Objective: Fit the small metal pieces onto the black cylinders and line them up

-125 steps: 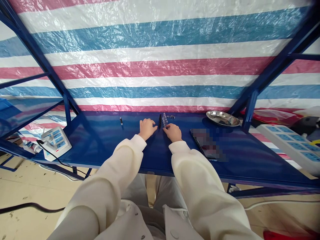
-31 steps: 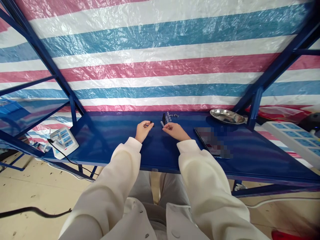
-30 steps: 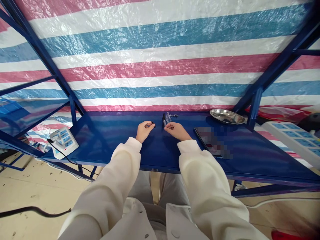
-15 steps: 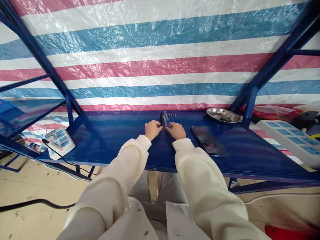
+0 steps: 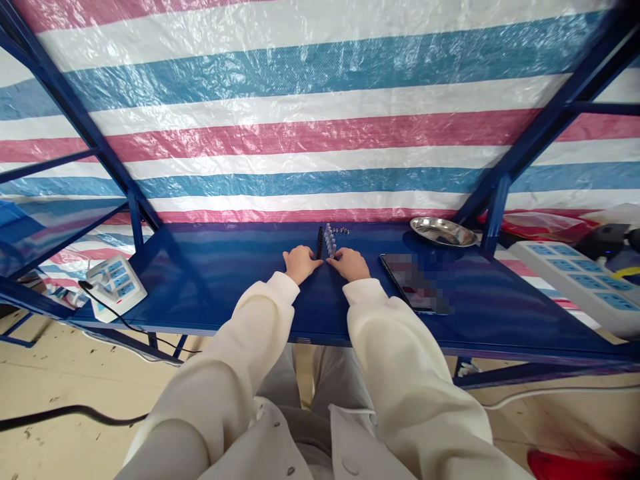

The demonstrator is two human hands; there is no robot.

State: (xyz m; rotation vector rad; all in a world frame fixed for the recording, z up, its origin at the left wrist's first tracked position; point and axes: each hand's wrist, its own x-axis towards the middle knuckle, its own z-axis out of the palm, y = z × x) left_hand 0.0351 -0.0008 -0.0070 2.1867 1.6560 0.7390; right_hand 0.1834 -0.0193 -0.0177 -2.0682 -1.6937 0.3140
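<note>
A row of small black pieces (image 5: 320, 241) runs away from me along the middle of the table. Just to its right stands a row of small clear, whitish pieces (image 5: 329, 239); their exact kind is too small to tell. My left hand (image 5: 301, 264) is by the near end of the black row, thumb and fingers drawn together. At the near end of the clear row, my right hand (image 5: 351, 265) has its fingers pinched. Whatever lies between the fingertips of either hand is hidden. Several small shiny metal pieces (image 5: 341, 231) lie beyond, right of the clear row.
On the blue table (image 5: 225, 280), a phone (image 5: 407, 287) lies to the right of my right hand. A round metal plate (image 5: 443, 232) sits at the back right. Power strips rest left (image 5: 120, 287) and right (image 5: 580, 280). Striped sheeting (image 5: 310, 153) hangs behind.
Both hands have drawn slightly towards me, and more of the near ends of both rows shows. The view has shifted a little.
</note>
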